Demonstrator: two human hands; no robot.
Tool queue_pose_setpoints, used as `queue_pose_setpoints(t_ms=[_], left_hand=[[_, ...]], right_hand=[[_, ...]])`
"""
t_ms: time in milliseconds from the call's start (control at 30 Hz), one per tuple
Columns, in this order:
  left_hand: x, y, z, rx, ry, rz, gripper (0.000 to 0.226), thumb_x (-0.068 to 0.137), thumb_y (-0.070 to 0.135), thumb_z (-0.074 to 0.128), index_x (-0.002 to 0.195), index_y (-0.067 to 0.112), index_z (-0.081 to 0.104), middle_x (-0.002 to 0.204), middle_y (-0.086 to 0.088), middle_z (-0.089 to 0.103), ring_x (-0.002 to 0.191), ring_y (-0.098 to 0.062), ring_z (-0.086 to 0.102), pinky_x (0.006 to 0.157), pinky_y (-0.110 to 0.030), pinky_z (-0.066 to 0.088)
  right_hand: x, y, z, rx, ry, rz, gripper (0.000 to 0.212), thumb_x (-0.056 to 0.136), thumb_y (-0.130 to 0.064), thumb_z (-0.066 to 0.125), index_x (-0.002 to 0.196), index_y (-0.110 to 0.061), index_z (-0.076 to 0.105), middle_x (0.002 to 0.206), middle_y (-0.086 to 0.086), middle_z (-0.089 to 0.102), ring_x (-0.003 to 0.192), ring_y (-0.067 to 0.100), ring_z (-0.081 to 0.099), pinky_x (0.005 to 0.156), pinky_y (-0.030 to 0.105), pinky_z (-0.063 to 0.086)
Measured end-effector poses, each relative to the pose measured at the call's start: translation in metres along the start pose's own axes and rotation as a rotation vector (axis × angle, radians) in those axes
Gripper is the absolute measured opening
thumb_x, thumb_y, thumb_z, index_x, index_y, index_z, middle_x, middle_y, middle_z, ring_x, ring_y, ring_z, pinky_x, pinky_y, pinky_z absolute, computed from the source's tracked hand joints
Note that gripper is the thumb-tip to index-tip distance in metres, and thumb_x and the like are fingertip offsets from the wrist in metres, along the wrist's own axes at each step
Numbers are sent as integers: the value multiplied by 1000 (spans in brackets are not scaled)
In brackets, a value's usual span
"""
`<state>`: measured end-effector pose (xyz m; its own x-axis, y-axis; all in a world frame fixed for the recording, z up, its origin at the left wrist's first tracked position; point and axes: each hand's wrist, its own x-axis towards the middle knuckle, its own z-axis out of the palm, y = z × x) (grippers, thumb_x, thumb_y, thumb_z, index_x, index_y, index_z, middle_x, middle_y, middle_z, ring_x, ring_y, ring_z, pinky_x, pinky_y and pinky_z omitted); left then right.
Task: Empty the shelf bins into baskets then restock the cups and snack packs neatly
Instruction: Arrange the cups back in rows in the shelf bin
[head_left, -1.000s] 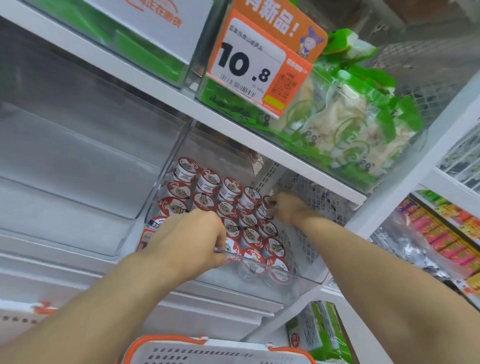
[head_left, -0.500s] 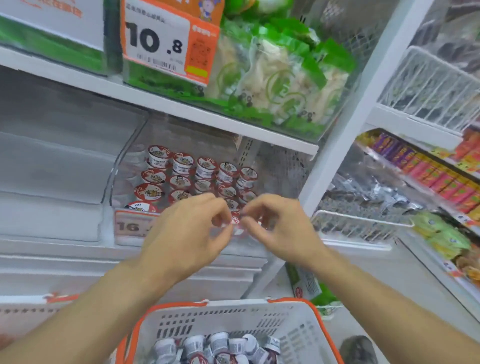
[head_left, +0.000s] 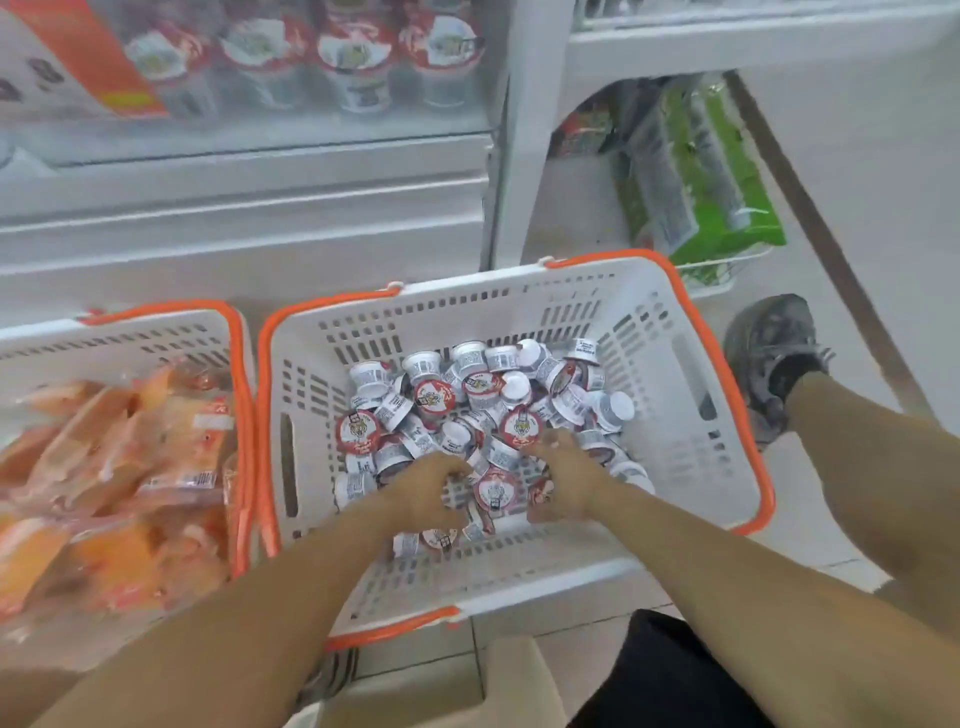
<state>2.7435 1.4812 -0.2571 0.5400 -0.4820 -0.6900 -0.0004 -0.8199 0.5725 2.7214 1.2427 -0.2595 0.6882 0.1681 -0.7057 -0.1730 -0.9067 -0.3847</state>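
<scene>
A white basket with orange handles (head_left: 691, 415) stands on the floor and holds several small cups with red tiger lids (head_left: 436, 397). Both my hands are down inside it among the cups. My left hand (head_left: 426, 491) has its fingers curled into the pile near the front wall and closes on cups. Just to its right, my right hand (head_left: 563, 478) curls its fingers over cups, with one red-lid cup (head_left: 493, 491) lying between the two hands. The clear shelf bin (head_left: 311, 67) above holds rows of the same cups.
A second white basket (head_left: 156, 332) on the left is full of orange snack packs (head_left: 119, 467). Green packs (head_left: 696, 171) sit in a low wire tray at the right. My shoe (head_left: 769, 353) and leg are beside the basket's right rim.
The view dropped from the shelf bin to the floor. Both hands left the bin's front edge and went down into the cup basket.
</scene>
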Motion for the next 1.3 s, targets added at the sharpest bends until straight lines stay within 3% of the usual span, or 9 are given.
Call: queue_pose_setpoints(t_ms=[133, 267, 367, 467, 567, 767, 1000, 1167, 1300], left_hand=[[3, -16, 45, -40, -12, -94, 69, 83, 23, 80, 143, 14, 47, 143, -5, 51, 128, -20, 52, 103, -24, 40], [15, -25, 51, -246, 146, -204, 56, 77, 33, 85, 119, 17, 52, 116, -5, 63, 98, -17, 61, 88, -32, 50], [23, -27, 42, -132, 19, -230, 52, 76, 28, 86, 116, 5, 61, 102, -3, 62, 91, -16, 58, 78, -23, 46], [20, -32, 31, -62, -90, -229, 42, 72, 39, 87, 92, 8, 68, 86, -4, 55, 80, -17, 53, 68, -25, 42], [11, -36, 22, -145, -65, -205, 48, 74, 39, 86, 90, -3, 69, 76, -6, 55, 72, -17, 50, 63, -26, 37], [5, -31, 16, -418, 88, -246, 46, 79, 31, 83, 113, 9, 62, 113, -5, 62, 101, -21, 64, 86, -38, 59], [9, 4, 28, -911, 42, -279, 26, 93, 12, 68, 118, 4, 66, 116, -8, 55, 91, -24, 68, 76, -35, 63], [17, 15, 26, -1171, -165, -159, 33, 94, 5, 61, 126, 11, 62, 129, -8, 63, 116, -22, 62, 98, -38, 54], [20, 19, 34, -1063, -237, -116, 51, 84, 22, 78, 131, 19, 58, 125, -10, 64, 114, -27, 64, 100, -44, 53]], right_hand=[[11, 4, 2, -1, -20, 1, 102, 72, -31, 90, 155, -26, 31, 156, 13, 25, 136, 36, 43, 112, 42, 37], [18, 7, 2, 78, 7, 25, 100, 73, -33, 89, 155, -22, 32, 155, 13, 26, 138, 34, 42, 115, 40, 34], [28, 3, 8, 65, 18, 72, 95, 79, -34, 84, 153, -11, 29, 150, 18, 36, 131, 35, 49, 111, 41, 39], [36, -6, 13, -2, -29, 63, 77, 86, -32, 78, 145, -4, 36, 128, 16, 59, 111, 30, 60, 94, 37, 49], [35, -17, 10, -207, 17, 49, 51, 90, -31, 73, 129, -7, 49, 141, 18, 45, 111, 30, 56, 89, 41, 50], [34, -4, 15, -242, -21, 21, 49, 88, -34, 75, 127, -13, 52, 135, 16, 43, 113, 35, 56, 96, 43, 50], [28, -5, -13, 185, -42, 83, 47, 72, -36, 90, 105, -14, 65, 98, 5, 64, 78, 20, 61, 63, 25, 44], [12, -13, -39, 529, -152, 137, 51, 70, -54, 86, 87, -10, 68, 70, 8, 66, 65, 24, 66, 53, 27, 45], [9, -16, -24, 527, -182, 105, 57, 82, -58, 73, 90, -1, 67, 86, 15, 75, 77, 27, 76, 73, 36, 62]])
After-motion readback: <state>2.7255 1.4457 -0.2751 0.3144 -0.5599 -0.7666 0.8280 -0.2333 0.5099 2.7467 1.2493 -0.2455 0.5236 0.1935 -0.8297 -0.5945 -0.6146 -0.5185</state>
